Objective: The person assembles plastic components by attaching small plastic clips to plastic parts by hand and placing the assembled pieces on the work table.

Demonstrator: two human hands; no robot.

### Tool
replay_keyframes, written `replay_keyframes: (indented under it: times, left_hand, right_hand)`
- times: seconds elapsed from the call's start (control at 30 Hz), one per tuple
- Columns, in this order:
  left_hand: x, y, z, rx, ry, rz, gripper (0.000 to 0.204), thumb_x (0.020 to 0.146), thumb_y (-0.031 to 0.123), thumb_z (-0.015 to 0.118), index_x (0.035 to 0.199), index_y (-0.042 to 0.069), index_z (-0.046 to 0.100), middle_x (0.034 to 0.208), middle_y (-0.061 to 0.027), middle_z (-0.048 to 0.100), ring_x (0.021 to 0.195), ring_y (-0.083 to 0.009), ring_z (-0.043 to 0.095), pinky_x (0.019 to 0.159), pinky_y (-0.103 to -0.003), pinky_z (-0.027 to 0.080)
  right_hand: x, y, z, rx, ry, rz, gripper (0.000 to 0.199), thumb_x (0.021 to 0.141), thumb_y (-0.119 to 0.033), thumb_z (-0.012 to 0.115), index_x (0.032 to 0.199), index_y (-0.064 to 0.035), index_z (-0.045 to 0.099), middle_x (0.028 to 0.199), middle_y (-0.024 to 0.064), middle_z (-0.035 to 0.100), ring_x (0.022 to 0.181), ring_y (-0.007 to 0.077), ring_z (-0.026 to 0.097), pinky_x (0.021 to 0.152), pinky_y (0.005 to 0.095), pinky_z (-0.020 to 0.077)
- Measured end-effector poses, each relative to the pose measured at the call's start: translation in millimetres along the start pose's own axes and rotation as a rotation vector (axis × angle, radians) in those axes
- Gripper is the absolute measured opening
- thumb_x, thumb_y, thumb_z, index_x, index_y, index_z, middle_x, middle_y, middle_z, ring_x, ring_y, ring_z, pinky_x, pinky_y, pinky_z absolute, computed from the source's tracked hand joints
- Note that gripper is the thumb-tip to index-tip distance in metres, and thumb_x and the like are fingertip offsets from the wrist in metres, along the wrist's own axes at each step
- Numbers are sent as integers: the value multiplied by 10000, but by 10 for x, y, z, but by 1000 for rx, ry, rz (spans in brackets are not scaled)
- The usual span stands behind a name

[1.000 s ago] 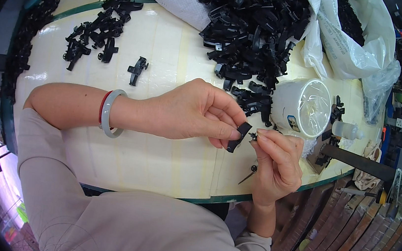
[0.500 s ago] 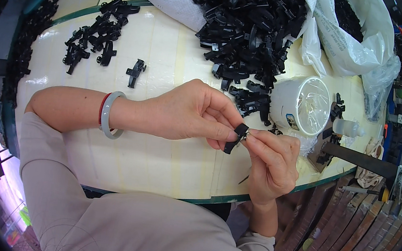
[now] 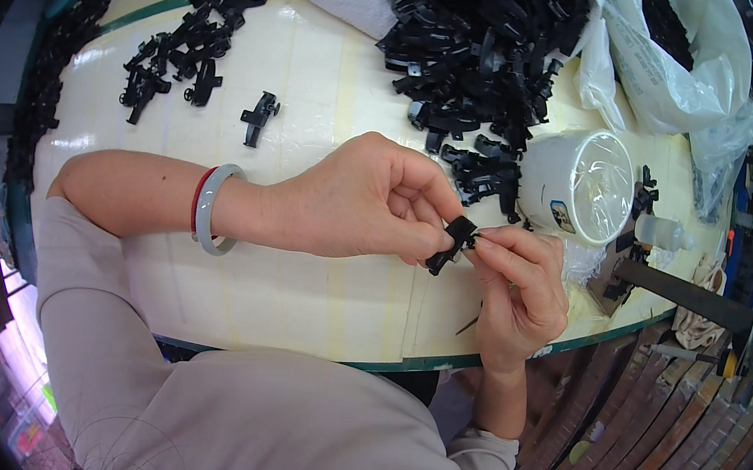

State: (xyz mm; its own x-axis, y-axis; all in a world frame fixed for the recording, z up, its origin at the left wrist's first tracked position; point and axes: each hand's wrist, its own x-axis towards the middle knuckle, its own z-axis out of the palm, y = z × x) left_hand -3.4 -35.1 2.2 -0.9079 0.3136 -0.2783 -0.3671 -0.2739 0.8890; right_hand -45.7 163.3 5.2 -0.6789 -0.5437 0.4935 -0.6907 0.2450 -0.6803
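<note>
Cream table (image 3: 295, 300): big heap of black plastic parts (image 3: 483, 34) beside white tub (image 3: 577, 184), film-covered, contents not discernible. Left hand (image 3: 362, 201) pinches small black part (image 3: 450, 243) above table's near edge; right hand (image 3: 519, 284) fingertips closed on its end.

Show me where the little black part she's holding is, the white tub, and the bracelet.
small black part (image 3: 450, 243): head view, on its middle, pinched between the fingers of both hands.
white tub (image 3: 577, 184): head view, on its film-covered top.
pale bracelet (image 3: 212, 209): head view, on the band at the left wrist.
</note>
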Motion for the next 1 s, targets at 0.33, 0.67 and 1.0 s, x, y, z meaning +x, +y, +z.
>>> replay_keyframes:
  times: [0.33, 0.67, 1.0]
  left_hand:
    - [14, 1, -15, -64, 1, -24, 181, 796, -9, 618, 966, -66, 591, 817, -106, 664, 741, -104, 645, 659, -199, 522]
    - [8, 3, -23, -70, -25, -17, 186, 823, 8, 609, 995, -57, 580, 852, -115, 662, 765, -118, 650, 674, -215, 531]
    - [64, -7, -33, -83, -53, 2, 209, 849, 36, 605, 1039, -43, 570, 907, -111, 651, 794, -134, 648, 698, -240, 542]
  right_hand:
    - [-39, -53, 51, 319, 43, 330, 191, 712, 102, 672, 891, 41, 647, 893, 141, 641, 772, 169, 594, 653, 236, 466]
    - [-56, -70, 30, 304, 34, 330, 198, 712, 111, 670, 898, 45, 648, 898, 137, 634, 763, 154, 592, 621, 219, 466]
    - [-43, -37, -97, 191, 110, 245, 214, 680, 115, 686, 875, 29, 659, 874, 127, 643, 705, 159, 576, 603, 232, 456]
